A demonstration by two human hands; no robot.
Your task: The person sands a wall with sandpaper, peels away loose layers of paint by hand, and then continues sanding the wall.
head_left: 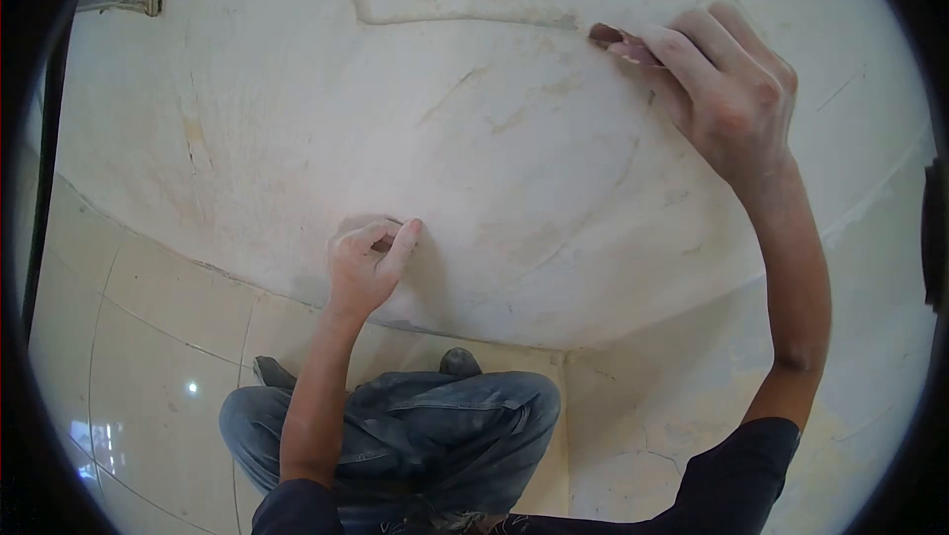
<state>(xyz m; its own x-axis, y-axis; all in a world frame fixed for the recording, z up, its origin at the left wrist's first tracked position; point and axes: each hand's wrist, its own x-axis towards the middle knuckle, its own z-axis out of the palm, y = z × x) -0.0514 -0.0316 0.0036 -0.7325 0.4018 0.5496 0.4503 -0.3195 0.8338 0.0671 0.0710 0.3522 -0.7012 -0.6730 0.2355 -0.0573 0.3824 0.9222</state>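
At far right, your right hand (pixel 727 90) is pinching a reddish scrap (pixel 633 52) at the pale wall (pixel 494 149), risking a slip if the ragged edge (pixel 465 20) alongside catches it — your left hand (pixel 368 260), nearer left, is curling loosely, contents unclear.

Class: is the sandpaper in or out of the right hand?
In: the right hand pinches the sandpaper, whose brown end juts out.

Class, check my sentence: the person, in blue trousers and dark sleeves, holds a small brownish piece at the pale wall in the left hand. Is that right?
Not quite: the hand is wrong. The head view shows the small brownish piece at the pale wall in the right hand. The blue trousers and dark sleeves are correct.
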